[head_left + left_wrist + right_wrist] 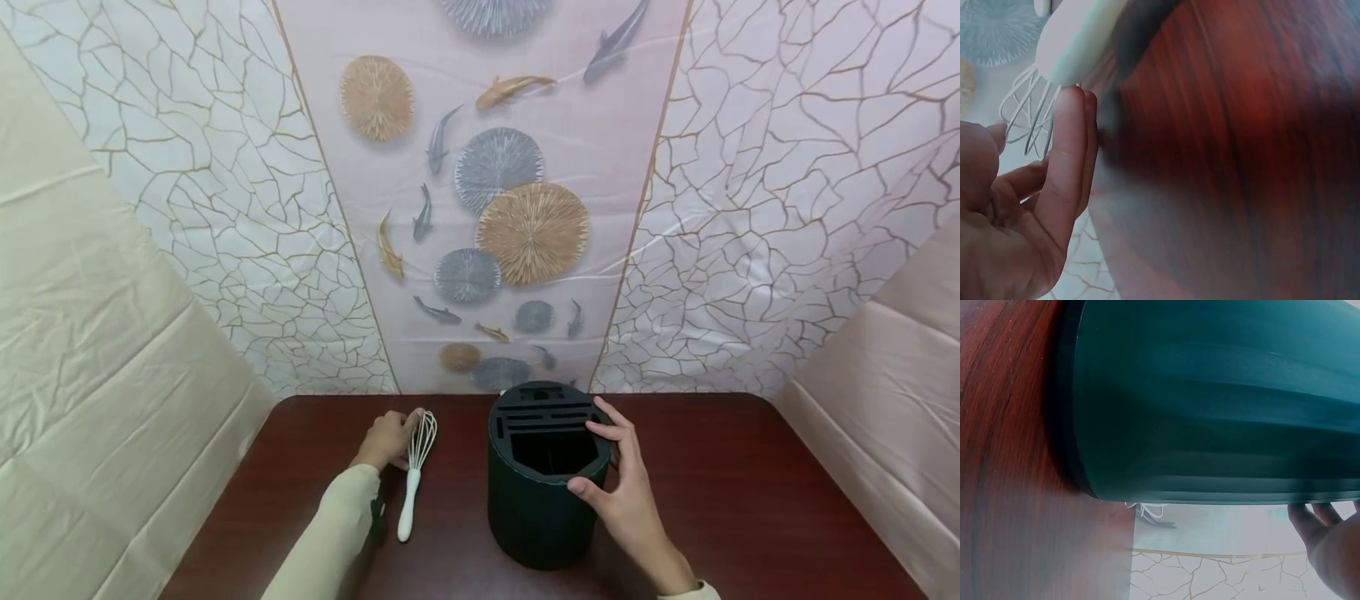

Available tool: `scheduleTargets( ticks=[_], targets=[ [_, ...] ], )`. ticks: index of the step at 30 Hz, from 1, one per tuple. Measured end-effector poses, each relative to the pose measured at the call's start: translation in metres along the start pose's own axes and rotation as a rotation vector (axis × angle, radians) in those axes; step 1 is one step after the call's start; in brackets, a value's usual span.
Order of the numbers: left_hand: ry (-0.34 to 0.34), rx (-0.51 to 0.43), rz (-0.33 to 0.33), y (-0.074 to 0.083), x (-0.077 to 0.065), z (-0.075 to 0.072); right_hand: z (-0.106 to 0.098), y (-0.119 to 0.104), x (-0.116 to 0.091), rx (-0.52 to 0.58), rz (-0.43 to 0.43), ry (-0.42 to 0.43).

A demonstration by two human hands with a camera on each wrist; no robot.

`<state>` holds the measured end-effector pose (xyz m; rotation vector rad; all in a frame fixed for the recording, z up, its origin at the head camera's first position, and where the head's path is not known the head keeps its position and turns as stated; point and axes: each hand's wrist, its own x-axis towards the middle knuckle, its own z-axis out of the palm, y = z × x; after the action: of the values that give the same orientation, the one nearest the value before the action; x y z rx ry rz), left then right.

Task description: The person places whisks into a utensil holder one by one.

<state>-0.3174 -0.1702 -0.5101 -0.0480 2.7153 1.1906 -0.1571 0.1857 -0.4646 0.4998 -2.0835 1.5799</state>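
The left hand is at the wire end of a white whisk with a smooth, round handle. Its thumb and fingers come in from the left side, right by the wire loops. In the left wrist view, two fingers are long and straight, with the loops beside them. I cannot tell if this hand pinches the wires or only touches them, because some fingertips are hidden. The whisk's handle points back toward the person. The left wrist view cuts off its far end.

The right hand has its thumb and fingers spread wide on the rim of a dark green, round holder with a black slotted top. The thumb is on the near edge and the other fingers are on the right edge. Some of them are hard to see behind the rim. The holder stands upright, to the right of the whisk and apart from it. Its big hole is too dark to see the bottom. The right wrist view cuts off much of the holder.

Both things are on a shiny red-brown wooden table. Behind it hangs a pale cloth with gold crack lines and fish.
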Motion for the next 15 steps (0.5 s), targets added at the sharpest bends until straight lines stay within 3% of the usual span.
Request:
scheduleTargets(
  ticks=[9,12,15],
  targets=[
    [0.057,-0.026,-0.024,-0.007,-0.003,-0.001,0.000,0.001,0.000,0.004,0.002,0.007],
    [0.080,-0.026,-0.014,-0.008,-0.011,-0.004,0.001,0.001,0.000,0.007,-0.009,0.006],
    [0.058,-0.048,-0.001,-0.008,-0.026,-0.006,0.000,0.001,0.000,0.008,-0.023,0.006]
  ],
)
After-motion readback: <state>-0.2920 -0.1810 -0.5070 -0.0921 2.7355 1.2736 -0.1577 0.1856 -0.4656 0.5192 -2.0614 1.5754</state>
